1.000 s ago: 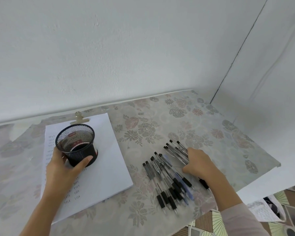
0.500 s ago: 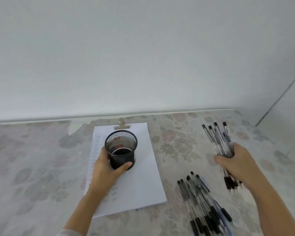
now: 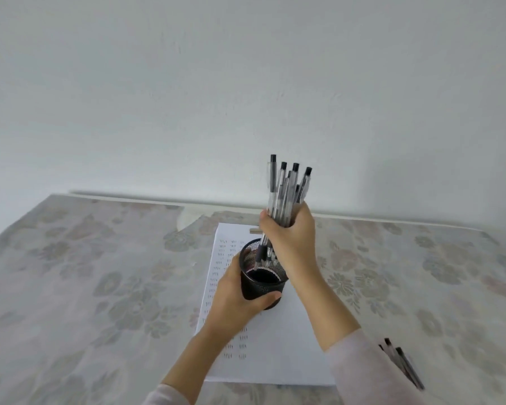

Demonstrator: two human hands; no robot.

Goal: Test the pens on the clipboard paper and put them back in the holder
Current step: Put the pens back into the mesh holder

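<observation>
Bright, soft, even light with a cool grey-green cast. Faint shadows only: a thin dark line along the far edge of the table (image 3: 70, 258), a small smudge on the paper (image 3: 275, 346) beside the holder (image 3: 260, 287), a pale vertical band on the wall (image 3: 368, 171) right of the held pens (image 3: 287, 194). Fairly sharp at the centre; softens toward the sides, washing out the table's floral pattern. Smears the loose pens (image 3: 400, 363) at near right. Bows the far table edge down at the left.
</observation>
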